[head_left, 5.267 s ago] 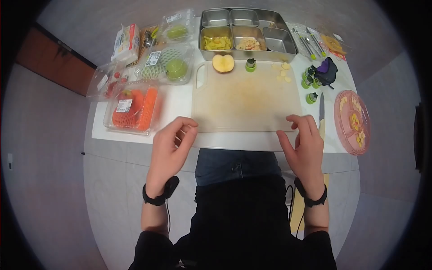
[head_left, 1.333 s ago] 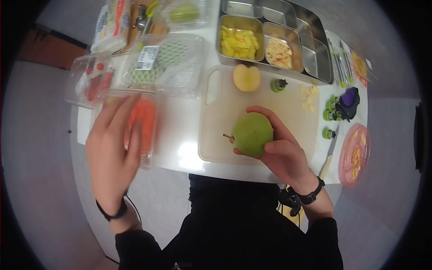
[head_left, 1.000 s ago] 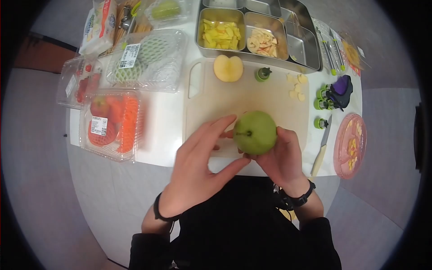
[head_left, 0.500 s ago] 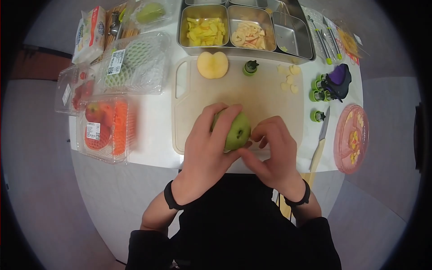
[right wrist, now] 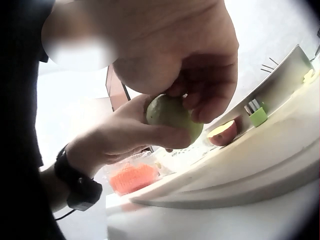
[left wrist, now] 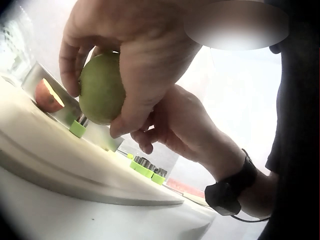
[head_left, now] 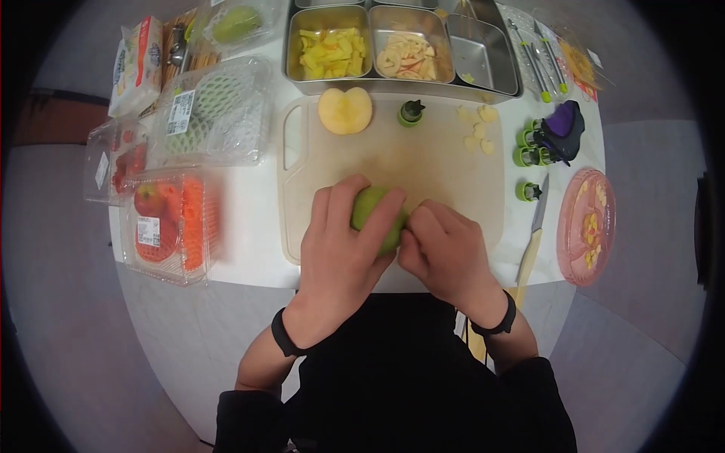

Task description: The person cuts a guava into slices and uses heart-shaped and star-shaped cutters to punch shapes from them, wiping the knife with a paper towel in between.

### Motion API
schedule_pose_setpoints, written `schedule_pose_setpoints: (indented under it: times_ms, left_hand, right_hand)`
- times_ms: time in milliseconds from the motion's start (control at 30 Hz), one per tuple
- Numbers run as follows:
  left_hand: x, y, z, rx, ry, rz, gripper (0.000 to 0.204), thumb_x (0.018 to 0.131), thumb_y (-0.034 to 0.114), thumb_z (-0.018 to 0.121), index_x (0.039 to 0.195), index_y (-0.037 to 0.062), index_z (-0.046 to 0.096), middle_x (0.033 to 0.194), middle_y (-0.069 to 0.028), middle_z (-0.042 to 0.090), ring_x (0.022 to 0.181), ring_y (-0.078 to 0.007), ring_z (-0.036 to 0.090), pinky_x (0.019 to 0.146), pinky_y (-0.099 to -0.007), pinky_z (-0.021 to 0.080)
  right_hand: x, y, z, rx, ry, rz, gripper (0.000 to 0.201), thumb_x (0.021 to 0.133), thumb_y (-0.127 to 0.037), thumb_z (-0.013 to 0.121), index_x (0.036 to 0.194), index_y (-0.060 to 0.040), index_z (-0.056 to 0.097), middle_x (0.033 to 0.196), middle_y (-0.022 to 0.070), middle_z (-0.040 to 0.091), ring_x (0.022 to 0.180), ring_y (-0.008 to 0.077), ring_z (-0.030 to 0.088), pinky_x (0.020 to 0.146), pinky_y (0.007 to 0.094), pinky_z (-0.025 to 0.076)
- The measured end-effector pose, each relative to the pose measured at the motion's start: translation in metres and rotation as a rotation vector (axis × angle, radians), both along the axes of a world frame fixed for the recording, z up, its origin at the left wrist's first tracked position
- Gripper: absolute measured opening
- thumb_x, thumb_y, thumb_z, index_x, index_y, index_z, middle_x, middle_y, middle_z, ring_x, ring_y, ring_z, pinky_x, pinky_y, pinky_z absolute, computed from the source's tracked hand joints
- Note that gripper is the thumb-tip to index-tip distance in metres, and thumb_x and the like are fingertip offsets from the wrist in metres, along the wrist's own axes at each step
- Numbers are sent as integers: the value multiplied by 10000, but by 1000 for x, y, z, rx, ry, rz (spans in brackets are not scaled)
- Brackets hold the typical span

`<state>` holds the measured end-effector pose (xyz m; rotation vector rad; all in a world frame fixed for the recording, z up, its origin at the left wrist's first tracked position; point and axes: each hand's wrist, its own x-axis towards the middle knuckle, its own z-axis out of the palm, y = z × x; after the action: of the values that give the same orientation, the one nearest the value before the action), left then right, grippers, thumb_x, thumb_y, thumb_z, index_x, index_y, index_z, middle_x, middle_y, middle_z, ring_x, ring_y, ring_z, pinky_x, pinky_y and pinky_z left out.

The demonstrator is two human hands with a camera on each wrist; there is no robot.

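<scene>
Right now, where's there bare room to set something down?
Free: middle of the cutting board, between green cutter and left hand and right hand; also the table strip between board and orange-netted pack. Crowded: right of the board, with knife, pink plate and cutter cluster; behind it, metal tray.

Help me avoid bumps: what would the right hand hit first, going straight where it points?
Likely the green fruit the left hand holds; whether the right hand touches it is unclear.
</scene>
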<state>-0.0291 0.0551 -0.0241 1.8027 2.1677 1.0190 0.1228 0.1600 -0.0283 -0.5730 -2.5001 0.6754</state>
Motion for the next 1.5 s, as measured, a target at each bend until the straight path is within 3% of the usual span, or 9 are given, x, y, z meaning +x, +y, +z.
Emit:
schedule_pose_setpoints:
  times_ms: [167, 267, 533, 667, 767, 867, 967, 1267, 1500]
  left_hand:
    - [0, -2, -3, 13, -106, -26, 710, 633, 34, 905, 1302, 129, 686, 1276, -153, 557, 1104, -382, 595, 861, -468, 548]
    - [0, -3, 2, 10, -326, -49, 679, 638, 25, 895, 1279, 105, 683, 1239, -155, 570, 1081, -377, 625, 874, -454, 554]
    - [-7, 2, 11, -31, -405, -5, 647, 707, 64, 899, 1294, 65, 627, 1209, -157, 640, 1085, -362, 678, 933, -418, 564]
    - [-13, -3, 4, -205, -455, 136, 681, 754, 96, 911, 1332, 67, 552, 1205, -164, 680, 1100, -358, 707, 955, -415, 571]
    - [-20, -1, 7, -199, -312, 86, 708, 777, 113, 918, 1357, 70, 513, 1197, -166, 697, 1097, -359, 723, 954, -412, 577]
    - [-21, 3, 4, -167, -404, 79, 715, 774, 100, 924, 1358, 60, 514, 1209, -165, 694, 1114, -338, 719, 973, -405, 572]
    - [-22, 6, 2, -116, -501, 69, 700, 794, 162, 924, 1348, 57, 509, 1206, -176, 675, 1076, -394, 699, 896, -443, 577]
    - [-28, 5, 3, -151, -643, 109, 777, 772, 56, 932, 1380, 33, 449, 1413, -159, 612, 1215, -272, 665, 1049, -383, 543]
    - [-31, 8, -5, -120, -791, 64, 784, 801, 46, 916, 1426, 38, 442, 1398, -148, 577, 1201, -266, 662, 1024, -375, 558]
  right_hand:
    - [1, 1, 5, -112, 62, 58, 171, 881, -74, 725, 881, -59, 554, 767, 94, 557, 651, 304, 596, 561, 406, 505]
    - [8, 3, 10, -478, 143, 53, 140, 913, -63, 704, 865, -43, 574, 754, 113, 549, 632, 315, 562, 566, 378, 486]
    - [36, 32, 42, -951, 291, -134, 282, 1114, -126, 513, 914, 3, 664, 873, 70, 717, 698, 108, 653, 593, 275, 514]
    - [71, 122, 91, -769, 311, -485, 394, 1136, -341, 494, 1007, -27, 695, 869, 64, 702, 738, 111, 637, 637, 255, 507]
    - [148, 268, 68, -993, 602, -658, 266, 1116, -262, 580, 1157, -16, 673, 1176, 105, 713, 936, 182, 695, 779, 289, 573]
    - [203, 401, 29, -1190, 907, -876, 267, 1143, -190, 477, 1175, 28, 628, 1198, 250, 695, 1084, 341, 728, 1013, 423, 630]
    - [239, 495, -14, -1069, 906, -990, 239, 1141, -138, 449, 1162, 34, 614, 1236, 287, 654, 1154, 412, 696, 1044, 474, 625]
    - [237, 560, -23, -1006, 785, -1094, 330, 1153, -195, 385, 1107, 19, 633, 1207, 282, 672, 1122, 419, 714, 1013, 527, 627]
    - [262, 622, -19, -1156, 1335, -756, 308, 1136, -30, 291, 1088, 74, 577, 1360, 342, 648, 1272, 477, 664, 1117, 563, 577]
